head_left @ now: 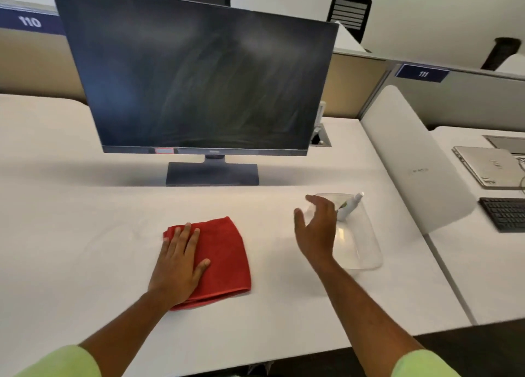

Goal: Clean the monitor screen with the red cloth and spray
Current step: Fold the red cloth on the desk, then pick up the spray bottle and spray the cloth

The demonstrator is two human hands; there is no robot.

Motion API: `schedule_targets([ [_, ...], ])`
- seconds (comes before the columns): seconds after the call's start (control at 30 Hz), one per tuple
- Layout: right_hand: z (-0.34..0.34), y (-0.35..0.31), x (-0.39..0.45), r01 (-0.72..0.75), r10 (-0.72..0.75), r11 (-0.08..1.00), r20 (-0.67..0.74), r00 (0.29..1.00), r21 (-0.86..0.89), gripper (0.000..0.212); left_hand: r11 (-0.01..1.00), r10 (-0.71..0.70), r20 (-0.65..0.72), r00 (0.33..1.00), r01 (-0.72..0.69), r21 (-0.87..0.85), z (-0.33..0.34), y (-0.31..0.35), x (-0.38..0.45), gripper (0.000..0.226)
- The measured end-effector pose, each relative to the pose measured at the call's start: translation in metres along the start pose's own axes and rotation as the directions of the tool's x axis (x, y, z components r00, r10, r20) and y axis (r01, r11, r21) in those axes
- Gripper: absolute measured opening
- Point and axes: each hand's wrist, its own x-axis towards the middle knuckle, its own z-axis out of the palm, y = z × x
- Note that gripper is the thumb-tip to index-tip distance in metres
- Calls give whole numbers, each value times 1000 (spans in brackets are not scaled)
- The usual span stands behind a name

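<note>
A dark monitor (199,81) stands on its base at the back of the white desk (85,234), its screen streaked. The folded red cloth (224,257) lies flat on the desk in front of it. My left hand (179,265) rests on the cloth's left part with straight fingers. A small white spray bottle (350,206) lies in a clear plastic tray (360,243) to the right. My right hand (316,226) hovers open just left of the bottle, fingers spread, holding nothing.
A white divider panel (412,160) borders the desk on the right. Beyond it sit a closed laptop (488,166) and a black keyboard (505,213). A cable hatch (321,138) is behind the monitor's right corner. The desk's front edge runs near my arms.
</note>
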Motion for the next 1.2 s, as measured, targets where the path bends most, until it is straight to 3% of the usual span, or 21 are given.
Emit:
schedule_targets([
  [0.13, -24, 32, 42, -326, 356, 926, -156, 921, 188, 45, 1000, 28, 21, 999, -29, 5, 4, 12, 6, 86],
  [0.33, -37, 68, 67, -427, 467, 879, -209, 859, 211, 60, 999, 32, 70, 997, -31, -7, 10, 15, 15, 91],
  [0.5, -38, 83, 78, -425, 428, 904, -128, 894, 58, 52, 999, 42, 88, 995, -41, -11, 10, 15, 17, 96],
  [0.67, -38, 87, 86, -373, 366, 928, -167, 915, -6, 46, 999, 31, 93, 995, -30, -15, 9, 18, 16, 99],
  [0.9, -38, 91, 83, -147, 117, 972, -164, 979, -183, 33, 1000, 26, 120, 992, -27, 8, 4, 19, 14, 96],
  [1.07, -40, 79, 72, -47, 18, 992, -237, 971, -116, 32, 999, 22, 143, 989, -19, -26, -2, 18, 14, 85],
  [1.2, -41, 42, 60, 142, -143, 989, -344, 928, -29, 26, 993, 24, 157, 987, -6, -116, -8, 16, 17, 81],
])
